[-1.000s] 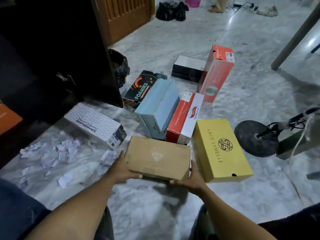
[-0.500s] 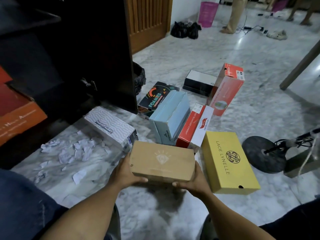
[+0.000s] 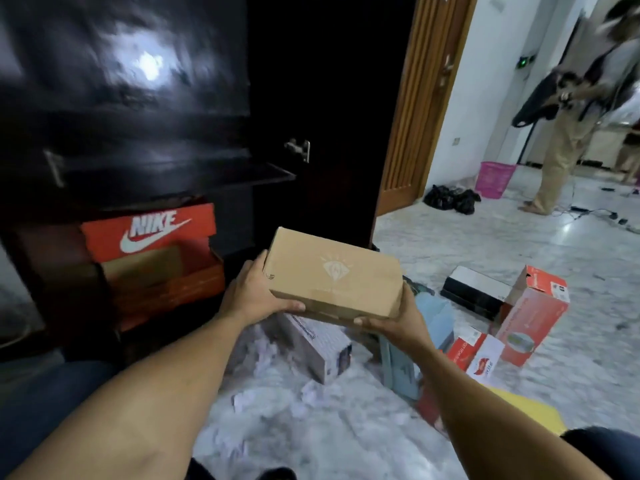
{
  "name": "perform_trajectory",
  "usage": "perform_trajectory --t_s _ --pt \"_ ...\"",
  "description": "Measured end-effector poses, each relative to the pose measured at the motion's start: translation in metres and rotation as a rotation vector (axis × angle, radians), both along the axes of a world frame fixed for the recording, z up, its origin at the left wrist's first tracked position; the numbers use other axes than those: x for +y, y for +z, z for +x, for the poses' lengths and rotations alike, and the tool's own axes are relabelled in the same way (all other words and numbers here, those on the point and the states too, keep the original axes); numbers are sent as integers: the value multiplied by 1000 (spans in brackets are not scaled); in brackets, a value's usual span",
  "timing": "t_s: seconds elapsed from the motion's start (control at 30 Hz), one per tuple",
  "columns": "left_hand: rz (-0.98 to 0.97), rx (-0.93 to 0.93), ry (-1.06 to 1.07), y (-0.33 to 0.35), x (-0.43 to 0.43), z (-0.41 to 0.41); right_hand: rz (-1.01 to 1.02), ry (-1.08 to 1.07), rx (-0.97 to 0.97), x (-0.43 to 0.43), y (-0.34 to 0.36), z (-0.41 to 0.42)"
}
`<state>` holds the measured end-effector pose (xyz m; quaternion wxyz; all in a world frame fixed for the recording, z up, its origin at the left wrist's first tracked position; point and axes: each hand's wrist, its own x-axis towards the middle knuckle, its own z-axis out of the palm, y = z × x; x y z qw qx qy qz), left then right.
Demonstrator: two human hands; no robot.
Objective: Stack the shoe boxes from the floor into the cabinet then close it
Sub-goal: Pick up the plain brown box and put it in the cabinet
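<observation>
A plain brown shoe box (image 3: 334,275) with a faint diamond logo is held in the air in front of the dark cabinet (image 3: 138,133). My left hand (image 3: 254,294) grips its left end and my right hand (image 3: 393,317) grips its right underside. Inside the cabinet's lower shelf sits an orange Nike box (image 3: 152,230) on top of another orange box (image 3: 162,282). The cabinet door (image 3: 311,116) stands open to the right. On the floor lie a white patterned box (image 3: 315,344), a light blue box (image 3: 429,327), a red-and-white box (image 3: 476,351), a tall red box (image 3: 530,313), a black-and-white box (image 3: 476,291) and a yellow box (image 3: 526,407).
Torn paper scraps (image 3: 263,393) litter the marble floor near my knees. A wooden door (image 3: 419,98) stands behind the cabinet door. A person (image 3: 571,109) stands at the far right near a pink basket (image 3: 493,178) and black bags (image 3: 450,199).
Both hands have lifted the brown box off the floor and carried it up and left toward the cabinet. The view has tilted upward, showing the cabinet shelves.
</observation>
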<state>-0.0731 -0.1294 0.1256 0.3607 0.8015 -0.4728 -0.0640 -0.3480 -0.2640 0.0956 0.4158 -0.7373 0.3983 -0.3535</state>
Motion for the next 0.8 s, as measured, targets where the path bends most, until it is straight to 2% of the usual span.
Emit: perform_trajectory --t_s 0.2,0.37,0.6,0.8 --pt "-166 -95 163 88 22 66 -185 105 -80 -16 90 86" --pt "-237 -79 234 131 -3 123 -237 176 -172 -57 127 160" --pt "-361 -14 270 130 -62 226 -209 180 -233 -106 101 274" --pt "-357 56 318 116 -95 282 -126 237 -320 -129 81 326"
